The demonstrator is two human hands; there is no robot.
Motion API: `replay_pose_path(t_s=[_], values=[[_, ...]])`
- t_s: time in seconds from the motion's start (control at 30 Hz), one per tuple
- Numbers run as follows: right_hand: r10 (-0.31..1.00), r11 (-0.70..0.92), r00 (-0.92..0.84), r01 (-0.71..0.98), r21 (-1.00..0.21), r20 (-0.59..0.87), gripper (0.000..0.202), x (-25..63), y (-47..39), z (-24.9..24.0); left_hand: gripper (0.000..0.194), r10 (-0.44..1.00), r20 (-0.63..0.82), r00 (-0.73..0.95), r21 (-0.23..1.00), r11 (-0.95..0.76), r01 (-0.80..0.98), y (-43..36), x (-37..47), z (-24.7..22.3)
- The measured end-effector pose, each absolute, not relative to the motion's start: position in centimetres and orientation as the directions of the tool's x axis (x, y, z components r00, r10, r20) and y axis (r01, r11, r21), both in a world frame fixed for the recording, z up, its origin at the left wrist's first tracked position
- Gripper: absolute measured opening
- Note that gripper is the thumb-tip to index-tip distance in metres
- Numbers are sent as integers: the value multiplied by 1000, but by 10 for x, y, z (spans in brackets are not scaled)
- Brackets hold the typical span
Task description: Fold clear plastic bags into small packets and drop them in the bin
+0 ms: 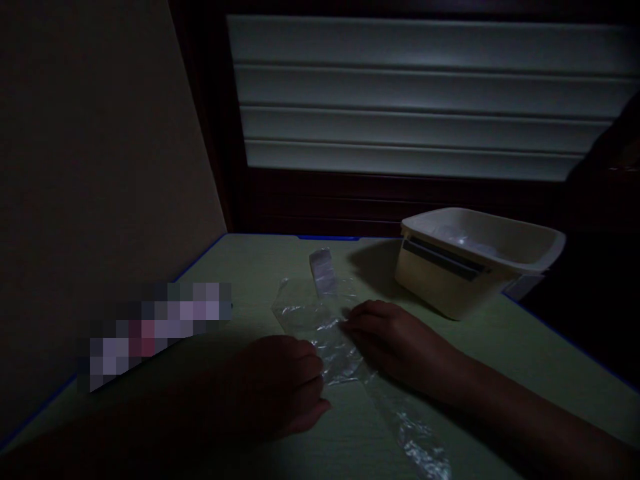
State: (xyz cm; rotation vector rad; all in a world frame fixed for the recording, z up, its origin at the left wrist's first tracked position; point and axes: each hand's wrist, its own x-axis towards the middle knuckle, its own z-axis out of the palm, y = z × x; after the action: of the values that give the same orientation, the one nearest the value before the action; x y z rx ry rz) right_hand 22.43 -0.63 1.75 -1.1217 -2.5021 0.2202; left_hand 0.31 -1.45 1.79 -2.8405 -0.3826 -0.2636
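A clear, crinkled plastic bag (305,317) lies spread on the table in front of me. My left hand (287,387) is at its near left edge, fingers curled and closed on the plastic; the fingertips are partly hidden in the dark. At the bag's right side, my right hand (393,337) pinches the film between thumb and fingers. A small whitish folded strip (323,272) lies at the bag's far end, overlapping it in part. More clear plastic (420,443) trails from below my right hand toward the bottom edge of the view.
A cream plastic bin (450,293) with clear plastic inside stands at the table's right edge. To the left lies a blurred-out, pale flat object (165,327). The light green table (250,260) has blue edging, with a wall on its left and a slatted panel (400,93) behind.
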Motion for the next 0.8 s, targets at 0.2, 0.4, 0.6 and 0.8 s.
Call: replay_pose_path(t_s=[0.2, 0.4, 0.6, 0.8], values=[[857, 514, -460, 784, -347, 230, 22, 235, 0, 20, 16, 311, 201, 929, -219, -910, 353, -14, 1, 15], [844, 527, -509, 724, -444, 172, 15, 233, -1, 24, 25, 447, 281, 850, -181, -845, 504, -15, 3, 19], [827, 532, -540, 656, -536, 159, 12, 226, -11, 24, 22, 501, 333, 798, -194, -792, 579, -16, 4, 19], [809, 565, -550, 625, -538, 210, 13, 223, -13, 24, 13, 413, 213, 885, -131, -886, 445, -17, 5, 19]])
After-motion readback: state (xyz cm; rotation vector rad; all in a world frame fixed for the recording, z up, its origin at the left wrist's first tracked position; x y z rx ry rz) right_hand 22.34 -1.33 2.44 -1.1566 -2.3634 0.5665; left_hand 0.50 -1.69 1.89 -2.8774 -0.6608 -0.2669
